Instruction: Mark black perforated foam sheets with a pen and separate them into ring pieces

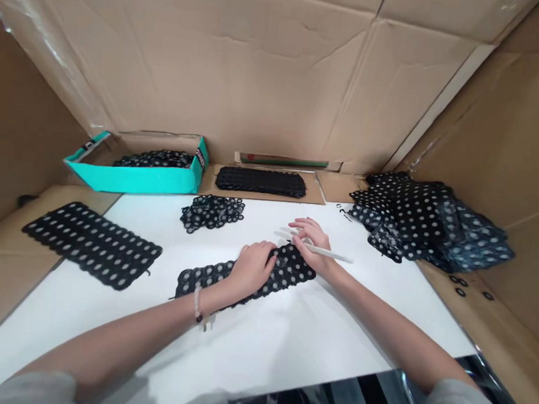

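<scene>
A black rubbery strip with rows of round holes [209, 275] lies at a slant on the white tabletop in front of me. My left hand [252, 267] is closed on its middle, thumb on top and fingers curled toward the far edge. At the strip's right end, my right hand [315, 245] grips a slim white pen-like tool [333, 254], whose back end points right. The tool's tip is blurred near the fingers, and I cannot tell whether it touches the strip. Beyond the strip sits a pile of small black rings [211, 213].
Another holed black sheet [93, 244] lies at left. Behind stand a teal box [137, 179] holding black rings and a dark stacked strip [260, 181] on cardboard. Holed sheets [416, 218] are heaped at right, near several loose rings [459, 291]. Cardboard walls [260, 72] enclose the table.
</scene>
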Demonstrator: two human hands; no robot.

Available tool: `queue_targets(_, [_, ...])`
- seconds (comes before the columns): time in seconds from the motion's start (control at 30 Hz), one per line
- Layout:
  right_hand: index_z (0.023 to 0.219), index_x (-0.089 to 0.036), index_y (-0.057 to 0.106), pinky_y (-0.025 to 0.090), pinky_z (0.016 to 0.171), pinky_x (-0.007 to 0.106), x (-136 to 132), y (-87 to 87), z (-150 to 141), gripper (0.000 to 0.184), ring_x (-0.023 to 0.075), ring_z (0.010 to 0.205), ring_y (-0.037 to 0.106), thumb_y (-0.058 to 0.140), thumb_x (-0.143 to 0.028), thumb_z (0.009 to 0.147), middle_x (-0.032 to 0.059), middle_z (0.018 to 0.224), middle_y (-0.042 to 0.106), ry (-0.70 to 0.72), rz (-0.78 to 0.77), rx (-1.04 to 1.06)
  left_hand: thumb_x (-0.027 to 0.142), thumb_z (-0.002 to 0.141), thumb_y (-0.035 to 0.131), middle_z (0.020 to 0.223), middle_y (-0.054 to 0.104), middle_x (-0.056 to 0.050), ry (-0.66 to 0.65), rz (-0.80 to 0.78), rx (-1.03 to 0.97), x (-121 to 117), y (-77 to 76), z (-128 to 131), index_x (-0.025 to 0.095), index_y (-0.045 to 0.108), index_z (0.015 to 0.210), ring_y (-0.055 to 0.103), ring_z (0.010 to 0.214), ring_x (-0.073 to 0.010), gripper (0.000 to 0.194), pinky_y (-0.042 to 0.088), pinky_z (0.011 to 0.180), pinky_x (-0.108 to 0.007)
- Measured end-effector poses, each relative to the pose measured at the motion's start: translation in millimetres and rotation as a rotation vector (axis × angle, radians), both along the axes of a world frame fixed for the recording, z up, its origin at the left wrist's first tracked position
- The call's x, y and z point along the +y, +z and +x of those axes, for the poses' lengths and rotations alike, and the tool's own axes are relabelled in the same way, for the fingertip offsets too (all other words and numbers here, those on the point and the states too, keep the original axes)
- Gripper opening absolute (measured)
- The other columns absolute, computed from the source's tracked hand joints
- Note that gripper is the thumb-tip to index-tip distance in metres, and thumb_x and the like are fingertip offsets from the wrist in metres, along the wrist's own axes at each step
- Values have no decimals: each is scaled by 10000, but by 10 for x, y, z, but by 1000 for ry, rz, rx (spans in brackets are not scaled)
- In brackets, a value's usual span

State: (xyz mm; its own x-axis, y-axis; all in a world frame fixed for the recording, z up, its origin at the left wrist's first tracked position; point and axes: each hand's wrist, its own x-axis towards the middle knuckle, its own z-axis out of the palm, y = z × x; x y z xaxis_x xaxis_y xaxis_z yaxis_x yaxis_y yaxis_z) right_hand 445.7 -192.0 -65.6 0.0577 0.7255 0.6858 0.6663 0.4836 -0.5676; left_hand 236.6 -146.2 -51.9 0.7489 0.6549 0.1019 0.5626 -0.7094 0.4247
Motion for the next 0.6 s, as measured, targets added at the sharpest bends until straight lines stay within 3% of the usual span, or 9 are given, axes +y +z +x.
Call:
queue_targets(0.17, [802, -249, 611, 455, 1075, 537, -57, 66, -19, 148, 257, 1043, 695, 607, -307, 938, 70, 1053, 778, 46, 14, -46, 225, 1030, 435, 1195, 712, -111, -9, -72, -22, -1, 24, -11, 165, 597, 1209, 644, 1152, -302, 249, 467, 988, -472])
queue_targets(0.3, [793, -247, 615, 501, 964, 480, -185, 136, -54, 195, 250, 977, 666, 592, -372, 940, 63, 977, 750, -12, -40, 107, 249, 1024, 414, 1177, 711, -116, -22, -48, 11, 9, 60, 37, 168, 602, 1200, 644, 1132, -320, 270, 470, 958, -484])
queue_targets(0.47, [780, -240, 559, 514, 818, 381, -353, 141, -199, 318, 225, 864, 612, 491, -489, 967, 39, 852, 637, -179, -224, 588, 277, 993, 429, 1090, 734, -96, -28, -98, 65, 65, 104, 87, 191, 640, 1098, 676, 1034, -300, 250, 488, 915, -435])
queue_targets(0.6, [858, -268, 553, 477, 668, 366, -412, 137, -272, 368, 217, 691, 551, 408, -581, 986, 20, 708, 530, -183, -476, 635, 312, 991, 423, 1108, 735, -99, -12, -105, 38, 78, 98, 89, 199, 651, 1110, 675, 1050, -300, 281, 470, 926, -428])
